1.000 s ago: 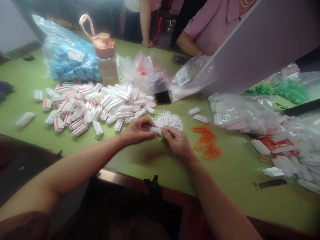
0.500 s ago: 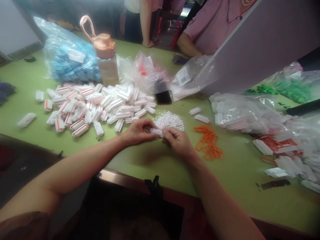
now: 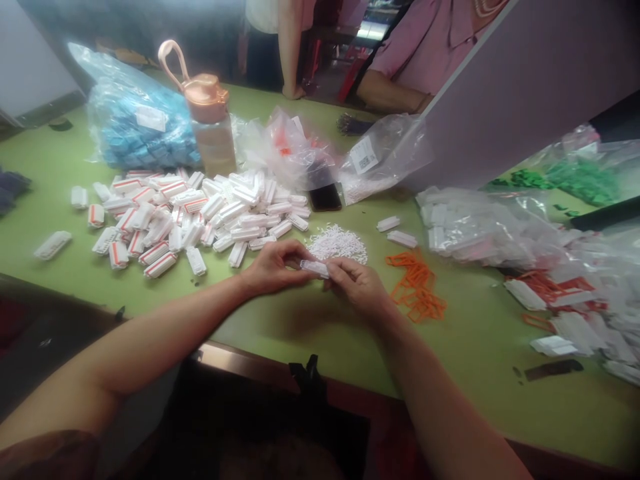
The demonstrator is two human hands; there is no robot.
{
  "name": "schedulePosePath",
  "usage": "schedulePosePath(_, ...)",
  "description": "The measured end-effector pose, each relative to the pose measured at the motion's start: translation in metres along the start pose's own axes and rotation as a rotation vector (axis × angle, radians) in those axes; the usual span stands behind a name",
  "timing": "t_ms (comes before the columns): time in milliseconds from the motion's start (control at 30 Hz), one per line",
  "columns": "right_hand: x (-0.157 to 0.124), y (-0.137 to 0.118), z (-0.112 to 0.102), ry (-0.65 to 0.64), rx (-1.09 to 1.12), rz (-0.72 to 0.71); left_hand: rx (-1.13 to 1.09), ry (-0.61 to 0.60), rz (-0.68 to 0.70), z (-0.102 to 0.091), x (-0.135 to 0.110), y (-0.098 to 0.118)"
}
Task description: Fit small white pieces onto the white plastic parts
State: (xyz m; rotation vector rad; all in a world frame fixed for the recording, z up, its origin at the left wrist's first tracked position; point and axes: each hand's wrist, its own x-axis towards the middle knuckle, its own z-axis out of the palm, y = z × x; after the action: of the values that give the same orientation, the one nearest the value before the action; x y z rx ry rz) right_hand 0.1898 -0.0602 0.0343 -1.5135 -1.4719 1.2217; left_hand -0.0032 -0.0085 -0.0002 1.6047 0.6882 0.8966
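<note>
Between my two hands is a small white plastic housing (image 3: pixel 315 268), narrow and lying lengthwise left to right. My left hand (image 3: pixel 278 268) pinches its left end between thumb and fingers. At the other end, the thumb and fingers of my right hand (image 3: pixel 354 281) are closed on it. Whether a smaller part is also in those fingertips I cannot make out. Just beyond the hands lies a heap of tiny white pieces (image 3: pixel 340 244). Orange plastic frames (image 3: pixel 416 287) lie in a loose pile to the right of my right hand.
Many white housings, some with orange stripes, form a pile (image 3: pixel 165 220) on the left. Behind it stand a water bottle (image 3: pixel 213 133) and a bag of blue parts (image 3: pixel 145 133). A phone (image 3: pixel 326 197) lies beyond the heap. Bagged white parts (image 3: pixel 470 227) cover the right; a grey partition (image 3: pixel 520 93) rises behind.
Both hands stay nearly in place, still on the white housing, which is turned slightly. Across the table, a person's forearm has shifted to the right.
</note>
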Motion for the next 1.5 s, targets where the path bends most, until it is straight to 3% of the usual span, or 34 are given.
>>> schedulePosePath(500,-0.001,-0.003,0.004,0.02,-0.086,-0.022,0.052,-0.001,-0.006,0.003,0.001,0.0)
schedulePosePath(700,-0.001,-0.001,0.006,0.126,-0.115,-0.076,-0.201,-0.037,-0.078,0.006,0.004,0.004)
schedulePosePath(900,-0.001,0.002,0.01,0.177,-0.182,-0.117,-0.36,0.045,-0.14,0.011,0.009,0.004)
schedulePosePath(1500,0.001,0.002,0.007,0.125,-0.245,-0.124,-0.298,0.096,-0.195,0.01,0.009,0.004)
